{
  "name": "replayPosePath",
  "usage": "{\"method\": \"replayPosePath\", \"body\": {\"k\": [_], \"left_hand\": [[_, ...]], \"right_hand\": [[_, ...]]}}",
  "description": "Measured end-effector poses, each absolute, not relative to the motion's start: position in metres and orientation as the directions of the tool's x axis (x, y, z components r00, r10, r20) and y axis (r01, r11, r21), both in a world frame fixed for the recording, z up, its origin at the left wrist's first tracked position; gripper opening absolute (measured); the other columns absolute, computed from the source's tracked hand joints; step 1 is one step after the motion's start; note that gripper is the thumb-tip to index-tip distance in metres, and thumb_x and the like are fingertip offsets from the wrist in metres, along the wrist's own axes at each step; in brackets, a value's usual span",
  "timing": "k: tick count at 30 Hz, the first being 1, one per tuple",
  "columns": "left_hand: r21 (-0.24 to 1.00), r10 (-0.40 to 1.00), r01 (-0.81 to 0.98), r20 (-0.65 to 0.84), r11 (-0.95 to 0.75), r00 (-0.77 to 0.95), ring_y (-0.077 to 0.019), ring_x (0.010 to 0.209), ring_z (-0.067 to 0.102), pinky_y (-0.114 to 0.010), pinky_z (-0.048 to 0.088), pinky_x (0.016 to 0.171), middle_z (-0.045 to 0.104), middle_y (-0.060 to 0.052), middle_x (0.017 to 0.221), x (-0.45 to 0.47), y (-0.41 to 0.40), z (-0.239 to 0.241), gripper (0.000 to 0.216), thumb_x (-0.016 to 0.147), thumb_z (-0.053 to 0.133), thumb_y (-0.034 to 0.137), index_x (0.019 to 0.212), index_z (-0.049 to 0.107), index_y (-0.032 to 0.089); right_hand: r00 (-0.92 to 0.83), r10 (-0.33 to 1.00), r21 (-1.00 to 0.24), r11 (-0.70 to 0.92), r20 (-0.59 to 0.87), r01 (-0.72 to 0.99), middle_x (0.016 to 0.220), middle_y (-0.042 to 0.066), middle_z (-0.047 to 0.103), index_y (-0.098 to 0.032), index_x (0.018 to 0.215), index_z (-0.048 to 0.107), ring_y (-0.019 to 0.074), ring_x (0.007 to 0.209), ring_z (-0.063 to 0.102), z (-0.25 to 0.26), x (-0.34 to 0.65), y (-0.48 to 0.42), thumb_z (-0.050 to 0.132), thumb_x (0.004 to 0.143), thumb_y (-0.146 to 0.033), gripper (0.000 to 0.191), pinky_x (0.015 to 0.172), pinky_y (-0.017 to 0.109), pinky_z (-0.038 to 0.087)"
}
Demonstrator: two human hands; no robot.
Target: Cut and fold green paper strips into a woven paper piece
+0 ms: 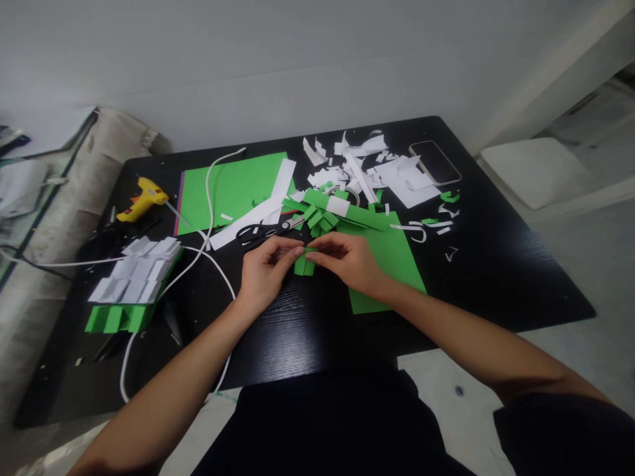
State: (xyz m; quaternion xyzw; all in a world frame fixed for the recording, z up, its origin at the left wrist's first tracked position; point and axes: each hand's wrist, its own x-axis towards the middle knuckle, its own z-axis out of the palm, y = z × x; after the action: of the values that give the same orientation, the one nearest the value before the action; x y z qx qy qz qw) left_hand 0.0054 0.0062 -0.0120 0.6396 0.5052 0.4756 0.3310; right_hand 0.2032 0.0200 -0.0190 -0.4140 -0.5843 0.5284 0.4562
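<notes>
My left hand point(265, 268) and my right hand point(347, 259) meet over the middle of the black table point(486, 271). Both pinch one small folded green paper piece point(304, 263) between their fingertips. Just behind the hands lies a heap of cut green paper pieces point(320, 215) and black-handled scissors point(262, 233). A green paper sheet point(391, 254) lies under and to the right of my right hand.
A yellow glue gun point(143, 198) with a white cable point(211, 192) lies at the left. A stack of white and green folded pieces point(133, 284) sits at front left. Another green sheet point(238, 185), white paper scraps point(367, 168) and a phone point(435, 162) lie at the back.
</notes>
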Motion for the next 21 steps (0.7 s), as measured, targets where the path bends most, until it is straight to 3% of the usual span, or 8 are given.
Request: {"method": "replayPosePath", "body": {"k": [14, 21], "left_hand": [[0.888, 0.954, 0.351, 0.291, -0.297, 0.069, -0.0148, 0.069, 0.07, -0.027, 0.058, 0.065, 0.08, -0.001, 0.085, 0.0076, 0.0045, -0.0075, 0.004, 0.091, 0.076, 0.022, 0.094, 0.08, 0.022], [0.892, 0.953, 0.339, 0.294, -0.299, 0.066, -0.0146, 0.072, 0.071, -0.026, 0.056, 0.067, 0.08, -0.002, 0.087, 0.0068, 0.0046, -0.009, 0.007, 0.094, 0.074, 0.025, 0.097, 0.078, 0.02]], "right_hand": [[-0.243, 0.965, -0.996, 0.093, 0.094, -0.013, 0.089, 0.004, 0.081, -0.022, 0.09, 0.081, 0.0194, 0.079, 0.075, -0.0184, 0.2024, 0.0202, 0.089, 0.081, -0.044, 0.025, 0.082, 0.038, 0.064], [-0.266, 0.964, -0.999, 0.016, 0.026, -0.04, 0.089, 0.004, 0.081, -0.02, 0.094, 0.08, 0.0194, 0.08, 0.076, -0.0177, 0.2021, 0.0215, 0.093, 0.075, -0.046, 0.034, 0.08, 0.036, 0.064]]}}
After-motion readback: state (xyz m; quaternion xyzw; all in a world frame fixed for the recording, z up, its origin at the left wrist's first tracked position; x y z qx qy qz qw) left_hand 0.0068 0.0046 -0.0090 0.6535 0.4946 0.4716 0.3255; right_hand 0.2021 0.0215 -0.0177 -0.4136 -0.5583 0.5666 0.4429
